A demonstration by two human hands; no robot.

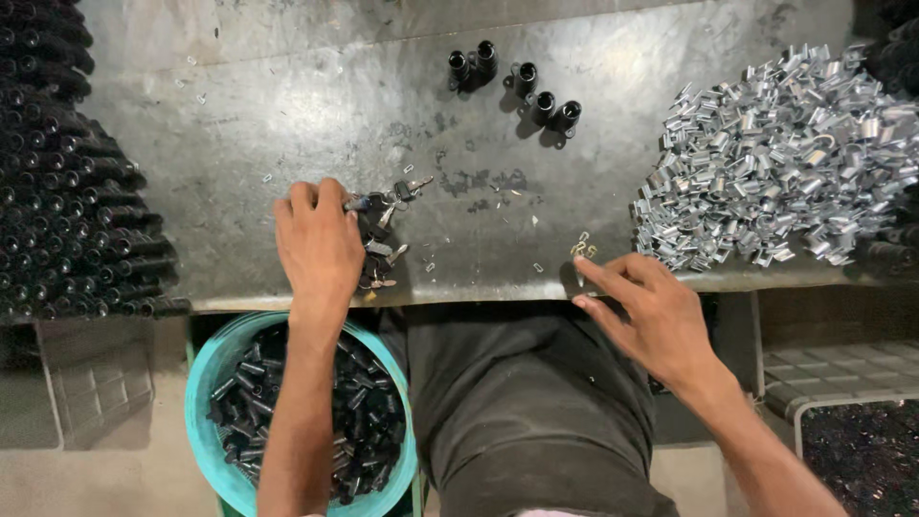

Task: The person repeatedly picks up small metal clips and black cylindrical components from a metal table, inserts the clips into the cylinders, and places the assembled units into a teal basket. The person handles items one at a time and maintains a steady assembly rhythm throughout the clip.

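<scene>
My left hand (319, 244) lies palm down on a bunch of small keys (383, 225) near the front edge of the grey metal worktop (335, 105), fingertips touching the keys. My right hand (643, 311) reaches over the front edge with fingers spread, its index fingertip beside a few tiny brass-coloured clips (582, 250). Whether it pinches anything is unclear. Several black cylinder parts (517, 84) stand upright at the far middle of the worktop.
A large heap of shiny metal clips (775, 158) fills the right side. Stacked black cylinders (67, 182) line the left edge. A teal tub (215, 364) of black cylinders sits below the worktop by my left forearm. A ribbed tray (842, 373) lies lower right.
</scene>
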